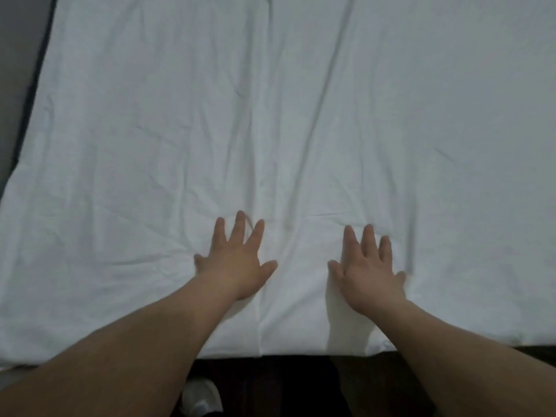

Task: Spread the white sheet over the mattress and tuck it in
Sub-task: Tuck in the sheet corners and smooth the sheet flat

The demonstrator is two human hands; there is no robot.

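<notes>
At the far left a strip of dark grey mattress edge showed beside the wrinkled white cotton sheet, which covered the bed and ran lengthwise away from the person. The left hand pressed flat with fingers splayed near the sheet's near hem. The right hand lay likewise just beside it, so both sat equally close to the creases stretching ahead.

I see the white sheet lying spread flat across the mattress, creased with long wrinkles, its near edge reaching the bed's front side.
</notes>
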